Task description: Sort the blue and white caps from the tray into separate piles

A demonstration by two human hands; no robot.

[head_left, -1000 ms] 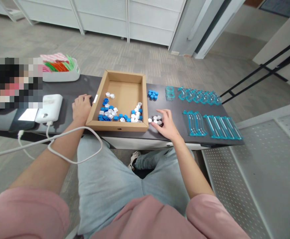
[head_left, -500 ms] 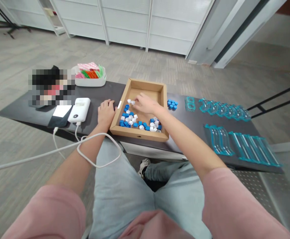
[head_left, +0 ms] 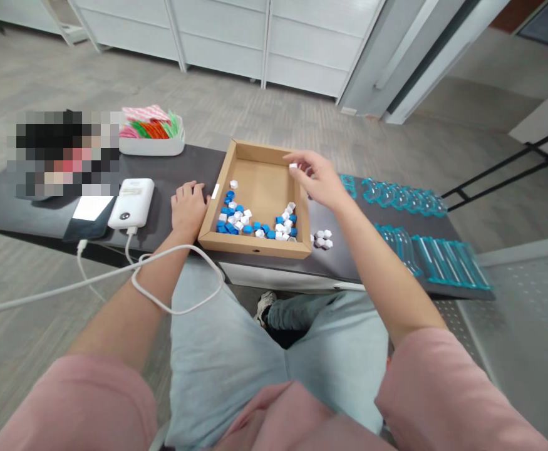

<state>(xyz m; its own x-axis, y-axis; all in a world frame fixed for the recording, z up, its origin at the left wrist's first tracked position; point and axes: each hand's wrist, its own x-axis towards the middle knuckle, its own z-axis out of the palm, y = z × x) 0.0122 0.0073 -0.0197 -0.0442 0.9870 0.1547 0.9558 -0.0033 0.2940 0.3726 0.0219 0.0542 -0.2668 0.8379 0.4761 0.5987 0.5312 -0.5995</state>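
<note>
Between my right hand's thumb and fingers (head_left: 315,176) is a small white hexagonal block (head_left: 293,166), held above the right wall of a shallow cardboard box (head_left: 255,245). Several blue blocks (head_left: 248,230) and white blocks (head_left: 238,225) lie loose inside the box, mostly along its near side and corners. My left hand (head_left: 190,208) rests on the dark table against the box's left wall, fingers loosely spread, holding nothing. On the table right of the box, a small cluster of white hexagonal blocks (head_left: 323,238) stands near the front edge.
Teal transparent plastic pieces (head_left: 449,260) lie in rows on the right of the dark table (head_left: 344,258). Left of the box are a white power bank (head_left: 131,203) with a cable (head_left: 180,247) looping over my left forearm, and a white bin (head_left: 154,146) of colourful strips.
My right hand has left the box's inside, moving right to over its right wall with a white block. One of two white blocks near the box's left side is gone. The view has shifted.
</note>
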